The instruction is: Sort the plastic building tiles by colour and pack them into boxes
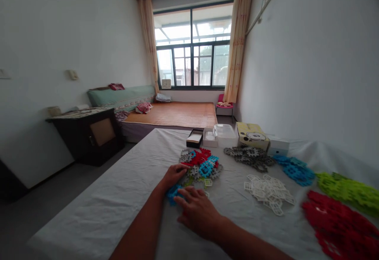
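Note:
A mixed pile of gear-shaped plastic building pieces (204,165) in red, grey, blue, green and white lies on the cloth-covered table. At the left edge of this pile is my left hand (174,176), fingers pressed together with the tips by a red piece; what they hold, if anything, is hidden. Closer to me, my right hand (199,212) is palm down with fingers apart and slightly bent. Its fingertips reach over a blue gear piece (174,194) at the near side of the pile and partly cover it.
Sorted piles lie to the right: dark grey pieces (251,158), white square pieces (269,192), blue pieces (297,171), green pieces (349,191), red pieces (337,226). Behind stand a black box (194,137), a clear container (225,135) and a yellow carton (252,134).

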Available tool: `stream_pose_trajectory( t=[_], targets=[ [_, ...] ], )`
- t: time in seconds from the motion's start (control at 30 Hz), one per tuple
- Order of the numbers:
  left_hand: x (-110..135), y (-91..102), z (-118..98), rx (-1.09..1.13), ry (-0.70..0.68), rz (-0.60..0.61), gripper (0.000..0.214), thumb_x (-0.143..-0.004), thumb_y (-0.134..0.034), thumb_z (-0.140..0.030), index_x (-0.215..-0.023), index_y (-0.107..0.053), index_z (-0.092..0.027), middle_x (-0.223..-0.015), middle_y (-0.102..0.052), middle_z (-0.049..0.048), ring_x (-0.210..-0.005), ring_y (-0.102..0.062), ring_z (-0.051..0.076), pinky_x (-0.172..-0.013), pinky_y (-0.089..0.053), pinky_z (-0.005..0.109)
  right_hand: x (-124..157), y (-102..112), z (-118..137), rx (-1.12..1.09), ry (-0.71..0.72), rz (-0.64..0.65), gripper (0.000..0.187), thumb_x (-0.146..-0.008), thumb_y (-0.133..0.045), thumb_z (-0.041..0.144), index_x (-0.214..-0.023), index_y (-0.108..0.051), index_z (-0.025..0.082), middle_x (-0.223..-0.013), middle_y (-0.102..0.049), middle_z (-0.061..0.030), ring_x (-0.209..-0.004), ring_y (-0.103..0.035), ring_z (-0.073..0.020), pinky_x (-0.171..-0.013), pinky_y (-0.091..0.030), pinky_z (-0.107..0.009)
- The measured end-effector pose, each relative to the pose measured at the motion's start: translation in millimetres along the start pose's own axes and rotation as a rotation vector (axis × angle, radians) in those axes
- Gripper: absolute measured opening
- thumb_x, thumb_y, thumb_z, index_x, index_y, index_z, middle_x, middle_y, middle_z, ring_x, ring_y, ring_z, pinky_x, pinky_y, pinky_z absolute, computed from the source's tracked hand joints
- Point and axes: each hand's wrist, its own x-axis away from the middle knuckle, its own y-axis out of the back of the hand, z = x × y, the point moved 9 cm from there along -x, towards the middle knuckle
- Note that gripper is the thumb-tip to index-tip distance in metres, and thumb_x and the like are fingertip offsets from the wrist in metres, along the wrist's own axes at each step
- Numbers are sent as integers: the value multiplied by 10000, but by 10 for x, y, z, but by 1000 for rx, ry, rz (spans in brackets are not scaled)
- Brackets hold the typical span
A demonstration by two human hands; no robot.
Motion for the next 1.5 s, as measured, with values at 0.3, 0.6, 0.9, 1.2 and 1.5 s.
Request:
stream_pose_trajectory(
  t=[0.3, 0.6, 0.9, 1.2, 1.5],
  targets=[
    [-11, -59, -8, 30, 19, -11, 271, -757, -577, -331, -904, -718, -152, -911, -722, 60, -856, -636, 199, -791, -485, 279, -53, -167, -288, 69, -120, -50, 348, -767, -626, 379, -1098, -533, 323, -1297, -504, -1, -1150, -445, -240, -918, -357, -390],
    [-2, -266, -80, 128, -3, 71, 338, -781, -571, -394, -950, -712, -138, -941, -708, 72, -866, -623, 199, -761, -474, 262, -70, -166, -328, 84, -114, -141, 413, -750, -658, 384, -1136, -518, 344, -1158, -604, 15, -1060, -499, -239, -883, -359, -380],
    [4, -147, -34, 133, 14, 8, 352, -776, -566, -420, -918, -714, -133, -865, -707, 62, -787, -612, 180, -714, -473, 258, -16, -36, -270, 85, -34, -300, 246, -871, -496, 172, -1085, -554, 280, -923, -681, 6, -931, -571, -173, -928, -311, -352],
    [11, -107, 89, 180, 48, -38, 381, -758, -587, -441, -910, -710, -113, -765, -691, 61, -675, -588, 153, -630, -457, 250, 79, 254, -356, -23, -68, -358, 244, -881, -444, 178, -1070, -565, 272, -914, -667, -19, -891, -585, -181, -869, -357, -331],
    [17, -74, 157, 260, 82, -43, 355, -750, -598, -425, -901, -704, -122, -750, -685, 53, -674, -595, 156, -615, -458, 248, 170, 124, -947, -262, -337, -307, 366, -905, -370, 343, -1246, -431, 223, -767, -660, -17, -642, -629, -172, -595, -446, -253]
  ],
)
